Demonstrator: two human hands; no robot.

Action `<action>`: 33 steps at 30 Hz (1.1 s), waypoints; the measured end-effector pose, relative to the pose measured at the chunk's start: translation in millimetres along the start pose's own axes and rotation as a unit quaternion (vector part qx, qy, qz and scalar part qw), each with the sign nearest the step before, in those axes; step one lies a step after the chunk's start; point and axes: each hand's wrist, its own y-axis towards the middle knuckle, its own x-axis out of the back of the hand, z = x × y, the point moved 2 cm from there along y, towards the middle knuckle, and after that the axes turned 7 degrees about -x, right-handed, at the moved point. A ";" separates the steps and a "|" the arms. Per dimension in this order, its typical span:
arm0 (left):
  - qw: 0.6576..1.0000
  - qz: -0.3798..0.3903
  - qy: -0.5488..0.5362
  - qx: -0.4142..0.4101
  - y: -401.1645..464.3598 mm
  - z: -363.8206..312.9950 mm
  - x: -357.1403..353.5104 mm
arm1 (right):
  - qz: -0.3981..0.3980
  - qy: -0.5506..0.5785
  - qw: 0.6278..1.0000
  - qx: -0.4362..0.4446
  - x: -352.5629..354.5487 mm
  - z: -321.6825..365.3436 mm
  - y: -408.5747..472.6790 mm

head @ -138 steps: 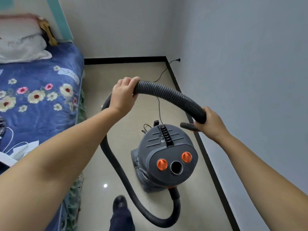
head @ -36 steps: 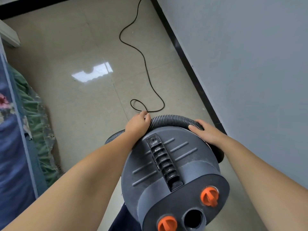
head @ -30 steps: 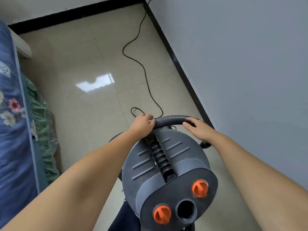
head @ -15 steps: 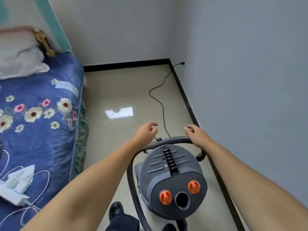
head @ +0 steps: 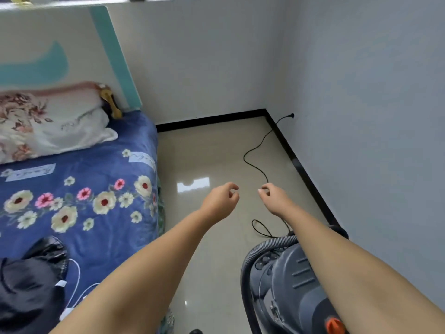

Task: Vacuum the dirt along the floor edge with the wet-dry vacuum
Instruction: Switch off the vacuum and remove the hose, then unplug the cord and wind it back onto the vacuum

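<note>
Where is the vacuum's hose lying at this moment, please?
In the head view, the hose curves over the top of the grey vacuum at lower right, near the black baseboard, under the right forearm; neither hand touches it.

The grey wet-dry vacuum (head: 289,285) stands upright on the floor beside the right wall's black skirting, an orange knob (head: 334,325) on its top. Its ribbed grey hose (head: 269,244) arcs over the lid's far edge, and its black cord (head: 255,162) snakes along the floor to the far right corner.

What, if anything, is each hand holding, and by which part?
Nothing. The left hand and right hand hang loosely curled above the floor, clear of the vacuum hose.
</note>
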 end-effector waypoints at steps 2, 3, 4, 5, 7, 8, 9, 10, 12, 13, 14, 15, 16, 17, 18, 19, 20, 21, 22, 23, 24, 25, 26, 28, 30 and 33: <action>0.999 0.006 0.049 -0.013 9.3 18.5 28.5 | -0.017 -0.027 0.999 0.004 -10.3 26.0 6.0; 0.998 0.009 0.067 -0.018 16.0 25.4 40.2 | -0.027 -0.039 0.999 0.007 -12.0 35.6 10.2; 0.996 0.013 0.083 -0.022 23.9 30.7 49.5 | -0.035 -0.047 0.998 0.007 -12.0 42.8 15.0; 0.995 0.018 0.094 -0.026 33.0 34.4 56.5 | -0.042 -0.052 0.998 0.005 -9.9 48.3 20.5; 0.993 0.028 0.106 -0.035 54.1 36.3 65.3 | -0.053 -0.057 0.997 -0.004 -3.5 54.5 32.5; 0.993 0.032 0.108 -0.042 65.9 35.2 67.2 | -0.058 -0.058 0.997 -0.007 0.4 55.5 39.1; 0.992 0.037 0.108 -0.048 78.5 33.1 68.1 | -0.064 -0.057 0.996 -0.010 4.7 55.9 46.5; 0.992 0.044 0.106 -0.054 91.9 30.4 68.5 | -0.068 -0.052 0.996 -0.015 9.3 56.1 55.1; 0.990 0.063 0.105 -0.070 120.9 25.6 69.5 | -0.073 -0.042 0.996 -0.028 20.2 58.3 76.2; 0.988 0.072 0.110 -0.080 136.9 23.9 71.2 | -0.073 -0.040 0.996 -0.032 26.2 60.4 89.5; 0.986 0.078 0.116 -0.092 155.1 22.2 74.6 | -0.074 -0.037 0.996 -0.037 32.3 63.4 105.3; 0.984 0.080 0.123 -0.102 175.3 20.6 79.7 | -0.076 -0.033 0.996 -0.041 38.9 68.0 122.4; 0.983 0.079 0.127 -0.108 196.5 19.9 85.3 | -0.076 -0.028 0.996 -0.043 45.4 73.7 140.6; 0.982 0.078 0.130 -0.109 218.5 19.6 92.1 | -0.074 -0.025 0.996 -0.043 52.7 81.9 159.5; 0.982 0.079 0.132 -0.106 239.8 19.1 99.5 | -0.069 -0.026 0.996 -0.043 60.2 91.4 178.1; 0.983 0.082 0.132 -0.102 259.9 18.3 107.8 | -0.062 -0.030 0.997 -0.042 68.0 101.9 195.5; 0.982 0.085 0.133 -0.100 280.0 17.1 116.5 | -0.055 -0.033 0.997 -0.041 76.5 113.5 212.2; 0.982 0.083 0.138 -0.102 299.7 16.3 125.7 | -0.050 -0.035 0.997 -0.039 85.4 125.8 228.1; 0.981 0.076 0.142 -0.105 319.4 16.1 135.0 | -0.049 -0.039 0.997 -0.035 94.6 138.9 244.0; 0.982 0.067 0.143 -0.107 338.5 16.6 144.1 | -0.052 -0.044 0.997 -0.029 103.7 152.1 259.2; 0.982 0.059 0.143 -0.107 357.9 17.7 152.3 | -0.055 -0.050 0.997 -0.024 112.5 164.7 275.0; 0.982 0.055 0.144 -0.107 377.0 18.9 159.5 | -0.059 -0.056 0.997 -0.019 120.6 176.4 291.3; 0.982 0.056 0.147 -0.107 396.5 20.3 165.5 | -0.061 -0.059 0.996 -0.014 127.7 187.1 308.6; 0.980 0.064 0.154 -0.111 436.8 23.0 174.4 | -0.064 -0.057 0.996 -0.014 138.7 204.9 346.3; 0.977 0.068 0.158 -0.124 480.5 24.5 181.4 | -0.070 -0.055 0.996 -0.021 148.0 220.7 386.6; 0.973 0.076 0.154 -0.154 552.7 26.0 193.9 | -0.080 -0.034 0.995 -0.041 158.7 242.0 449.3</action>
